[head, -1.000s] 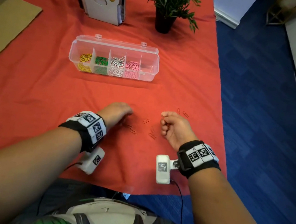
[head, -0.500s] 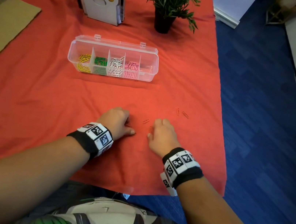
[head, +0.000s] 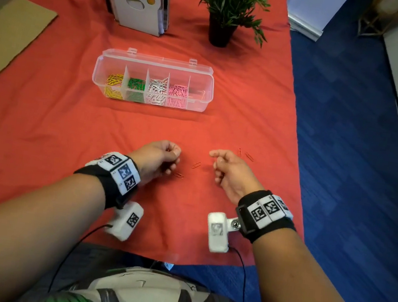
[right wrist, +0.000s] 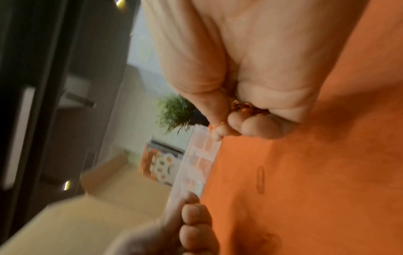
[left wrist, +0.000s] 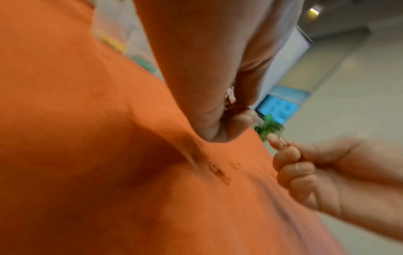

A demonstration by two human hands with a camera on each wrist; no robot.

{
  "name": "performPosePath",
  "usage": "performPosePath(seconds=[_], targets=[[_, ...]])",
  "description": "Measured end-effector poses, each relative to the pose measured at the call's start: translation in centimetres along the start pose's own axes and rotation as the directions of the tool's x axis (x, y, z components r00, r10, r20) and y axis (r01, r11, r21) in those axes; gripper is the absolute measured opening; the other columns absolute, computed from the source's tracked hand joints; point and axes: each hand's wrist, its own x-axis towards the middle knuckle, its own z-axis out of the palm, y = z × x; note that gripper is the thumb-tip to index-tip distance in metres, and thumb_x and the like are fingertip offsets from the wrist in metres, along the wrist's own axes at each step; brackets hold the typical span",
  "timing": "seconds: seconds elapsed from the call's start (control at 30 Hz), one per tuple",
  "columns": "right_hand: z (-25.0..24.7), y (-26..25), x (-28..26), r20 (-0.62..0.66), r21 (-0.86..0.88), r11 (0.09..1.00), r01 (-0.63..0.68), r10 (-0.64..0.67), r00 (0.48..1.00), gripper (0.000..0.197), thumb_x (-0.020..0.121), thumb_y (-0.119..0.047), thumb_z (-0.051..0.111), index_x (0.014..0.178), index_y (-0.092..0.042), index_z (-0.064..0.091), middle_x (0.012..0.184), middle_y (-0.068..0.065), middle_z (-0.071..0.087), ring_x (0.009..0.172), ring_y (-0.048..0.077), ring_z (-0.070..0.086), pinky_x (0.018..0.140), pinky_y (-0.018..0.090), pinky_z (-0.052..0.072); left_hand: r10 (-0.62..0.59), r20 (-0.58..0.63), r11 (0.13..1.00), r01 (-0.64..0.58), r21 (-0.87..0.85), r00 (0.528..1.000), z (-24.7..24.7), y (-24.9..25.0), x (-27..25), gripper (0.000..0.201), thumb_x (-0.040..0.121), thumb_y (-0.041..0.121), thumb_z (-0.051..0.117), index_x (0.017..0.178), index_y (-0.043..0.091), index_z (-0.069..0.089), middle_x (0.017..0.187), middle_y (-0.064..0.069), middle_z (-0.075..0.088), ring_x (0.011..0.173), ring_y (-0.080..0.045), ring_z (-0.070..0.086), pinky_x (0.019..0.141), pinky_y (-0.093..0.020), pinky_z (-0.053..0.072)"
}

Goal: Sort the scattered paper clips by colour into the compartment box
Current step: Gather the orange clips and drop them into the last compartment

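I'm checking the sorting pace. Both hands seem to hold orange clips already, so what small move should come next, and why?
Probably carry both handfuls to the compartment box and drop them in its rightmost compartment. The left hand and right hand are each curled round orange clips, and that compartment holds almost none. Four loose clips lie on the red cloth for a later pass.

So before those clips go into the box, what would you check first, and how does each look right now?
1. Compartment box lid open: ok.
2. Rightmost compartment free for red clips: ok, a few already lie there.
3. Left hand grip on red paper clips: ok, fingers curled round a bunch.
4. Right hand grip on red clips: ok.
5. Tablecloth cleared of clips: not ok, four remain, one between the hands.
6. Count held in each hand: cannot tell.
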Motion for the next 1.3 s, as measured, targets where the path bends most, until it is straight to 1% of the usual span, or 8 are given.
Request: performPosePath(seconds=[0.13,0.27,0.4,0.57,0.8,1.07,1.2,1.3], targets=[[0.2,-1.3,0.2,0.125,0.462,0.870,-0.172,0.129,0.984,0.021,0.091,-0.015,0.040,0.076,-0.013,0.053,0.068,0.001,0.046,0.058,0.012,0.046,0.049,0.021,0.042,-0.099,0.073,0.955,0.115,-0.274,0.992,0.3,1.0,-0.3,0.022,0.090,0.007,0.039,0.078,0.017,0.054,0.059,0.001,0.050,0.046,-0.009,0.047,0.043,-0.018,0.043],[2.0,-0.7,1.4,-0.018,-0.160,0.986,-0.035,0.033,0.999,0.018,0.087,-0.008,0.049,0.073,-0.020,0.049,0.064,-0.001,0.043,0.055,0.012,0.039,0.050,0.025,0.035,0.153,-0.061,0.837,-0.096,0.538,0.986,0.6,-0.6,0.4,0.018,0.083,0.026,0.064,0.068,0.018,0.056,0.057,0.001,0.051,0.052,-0.016,0.047,0.050,-0.023,0.037],[2.8,0.5,2.2,0.134,-0.901,0.366,0.231,-0.272,0.953,0.014,0.083,-0.015,0.053,0.097,-0.011,0.055,0.103,0.013,0.054,0.097,0.029,0.053,0.089,0.036,0.044,0.325,0.165,0.259,-0.255,0.931,0.931,0.3,-2.0,0.4,0.024,0.077,0.034,0.068,0.091,0.015,0.064,0.089,-0.005,0.063,0.086,-0.022,0.059,0.073,-0.026,0.039],[3.8,1.7,1.4,0.230,-0.969,-0.004,0.247,-0.381,0.896,0.020,0.087,-0.010,0.038,0.105,-0.008,0.048,0.112,0.014,0.049,0.104,0.035,0.049,0.085,0.044,0.042,0.330,0.190,0.156,-0.252,0.955,0.925,0.5,-2.5,0.6,0.027,0.089,0.032,0.051,0.098,0.008,0.059,0.104,-0.016,0.061,0.100,-0.032,0.056,0.086,-0.035,0.042],[-0.2,0.4,2.1,-0.032,-0.412,0.902,0.130,-0.156,0.987,0.019,0.089,-0.004,0.047,0.078,-0.019,0.050,0.076,0.005,0.050,0.064,0.018,0.044,0.058,0.028,0.036,-0.133,0.032,0.991,0.133,0.018,0.991,1.1,0.7,0.4,0.014,0.075,0.020,0.043,0.063,0.015,0.048,0.052,-0.001,0.047,0.044,-0.015,0.041,0.043,-0.019,0.033],[-7.3,-1.5,0.7,-0.141,0.587,0.809,0.028,0.068,0.988,0.014,0.090,-0.011,0.044,0.082,-0.013,0.056,0.066,0.000,0.049,0.056,0.011,0.047,0.048,0.020,0.041,-0.101,0.127,0.989,0.113,-0.094,0.987,4.6,4.2,2.0,0.023,0.087,0.023,0.044,0.071,0.015,0.059,0.052,0.004,0.045,0.040,-0.006,0.041,0.040,-0.014,0.037],[-8.0,-2.2,2.4,-0.378,-0.079,0.996,-0.037,0.004,0.926,0.020,0.086,-0.008,0.048,0.069,-0.019,0.047,0.061,-0.002,0.041,0.051,0.012,0.039,0.047,0.025,0.033,0.267,0.122,0.730,-0.283,0.622,0.956,7.8,4.4,4.5,0.023,0.083,0.037,0.063,0.072,0.017,0.067,0.058,0.003,0.061,0.050,-0.006,0.049,0.054,-0.018,0.039],[-7.9,-2.1,3.1,-0.349,-0.740,0.666,-0.099,-0.253,0.902,0.009,0.083,-0.007,0.049,0.082,-0.011,0.057,0.085,0.007,0.060,0.083,0.025,0.055,0.076,0.031,0.041,0.347,0.302,0.236,-0.395,0.888,0.888,9.6,4.4,5.8,0.025,0.087,0.036,0.056,0.104,0.023,0.069,0.106,-0.006,0.071,0.097,-0.024,0.063,0.081,-0.028,0.045]])
